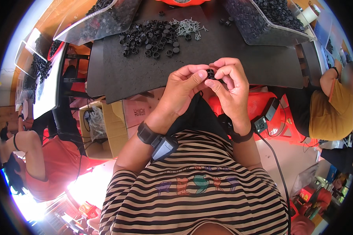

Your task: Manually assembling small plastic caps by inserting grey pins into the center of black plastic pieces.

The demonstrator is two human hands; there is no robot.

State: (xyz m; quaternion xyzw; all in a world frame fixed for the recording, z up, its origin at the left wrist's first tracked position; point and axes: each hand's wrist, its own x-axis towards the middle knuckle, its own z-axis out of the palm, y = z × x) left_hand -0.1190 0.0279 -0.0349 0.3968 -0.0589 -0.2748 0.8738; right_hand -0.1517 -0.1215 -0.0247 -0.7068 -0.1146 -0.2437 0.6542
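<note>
Five small coloured figures stand in a row on the striped shirt (pixel 200 152), nearest and below both grips, with one line of dark marks above them, too blurred to read. Two dark wrist straps, one just below each grip, carry gear: a grey device (pixel 165 149) on the left, and near the right one a small black box (pixel 259 124) with a cable.

One small black part (pixel 210 74) sits between the left grip (pixel 184 84) and the right grip (pixel 232 84), both closed on it with thumb and fingers; whether it is one piece or two joined, I cannot tell.

Left of and below the left grip are one cardboard box (pixel 121 113) and one pink sheet (pixel 135 109) with printed characters.

Beyond the grips, on the dark bench (pixel 251 58), lie dozens of black caps (pixel 155 37), too overlapped to count, and to their right one tangled heap of screws (pixel 188 26). Two clear bins of black parts stand farther out, one beyond each grip: left bin (pixel 92 38), right bin (pixel 278 39). One red bowl (pixel 184 2) shows farthest ahead.
</note>
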